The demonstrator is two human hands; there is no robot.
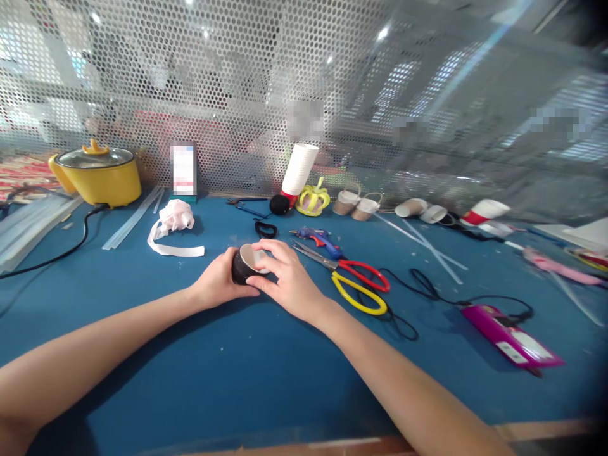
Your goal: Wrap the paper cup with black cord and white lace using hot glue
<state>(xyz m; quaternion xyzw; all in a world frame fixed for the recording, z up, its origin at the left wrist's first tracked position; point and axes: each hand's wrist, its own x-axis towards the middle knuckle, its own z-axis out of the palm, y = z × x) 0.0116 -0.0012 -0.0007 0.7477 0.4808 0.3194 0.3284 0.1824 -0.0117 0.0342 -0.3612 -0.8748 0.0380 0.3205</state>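
Forearms come in bare from the bottom corners and meet at mid-table (237, 373). Left hand (219, 280) is cupped around the dark side of the cup (246, 264), fingers curled and closed on it from the left. Right hand (291, 278) comes over from the right, fingers bent across the pale rim, thumb at the near side. Both hands are gripping it. The cup lies tipped on the blue top, its pale mouth turned up toward the right hand, right between the two palms.

Now the room around it. Just right of the right hand lie the scissors (354, 278), with red and yellow loops and blades pointing back toward the fingers. Beyond them sits a blue glue gun (319, 239). A black cord (413, 285) snakes from beside the scissors toward a pink box (510, 335), well off to the right. At the left rear a white ribbon (171, 223) lies near the left hand but apart from it, and farther back stands a yellow pot (97, 176). A small black loop (266, 229) rests just behind the cup. Mesh (237, 82) walls off the far edge. Open blue top runs from the hands to the near wooden edge, and out wide to the left of the left arm.
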